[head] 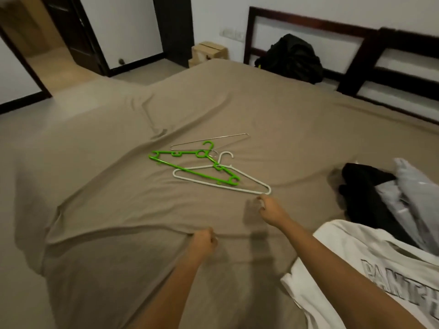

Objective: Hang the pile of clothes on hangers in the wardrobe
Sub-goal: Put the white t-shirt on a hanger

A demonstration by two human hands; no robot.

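Plastic hangers (190, 170) lie bare mid-frame, clothes (344, 257) unhung at lower right; left hand (204, 241) grips the sheet (95, 186), right hand (268, 207), loosely curled and empty, nears the white hanger (249, 190).

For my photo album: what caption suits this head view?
Right hand reaches toward a white hanger; left hand grips the bed sheet.

My bare left hand (204, 241) lies low and close to me, knuckles up, fingers curled tight into a fist; I cannot tell whether they pinch anything. My bare right hand (269, 210) is stretched farther forward on a nearly straight arm, wrist bent slightly down, its fingers (260, 199) loosely bent and gripping nothing. Both forearms are bare and come in from the lower edge, the right across from the lower right corner.
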